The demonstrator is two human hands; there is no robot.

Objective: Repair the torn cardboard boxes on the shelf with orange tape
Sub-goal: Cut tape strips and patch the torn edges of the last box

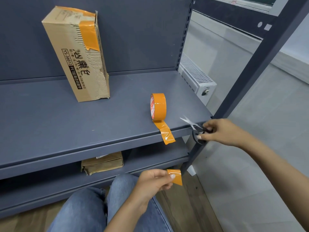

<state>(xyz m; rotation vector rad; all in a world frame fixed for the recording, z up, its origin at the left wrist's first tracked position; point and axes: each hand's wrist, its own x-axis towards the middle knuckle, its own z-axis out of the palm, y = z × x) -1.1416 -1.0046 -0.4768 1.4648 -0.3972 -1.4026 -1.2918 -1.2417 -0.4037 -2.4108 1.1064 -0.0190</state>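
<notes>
Cut strip (176, 176) of orange tape is pinched in the left hand (153, 180), low, in front of the lower shelf. The torn box (76, 54) stands up and to the left on the upper shelf (66, 114), long axis upright and leaning, so the left hand is nearer (a reach up-left, I'd judge). Right hand (224, 132) grips scissors (194, 129), blades parted, beside the roll (158, 107). Box reads "YS-36012 PET".
</notes>
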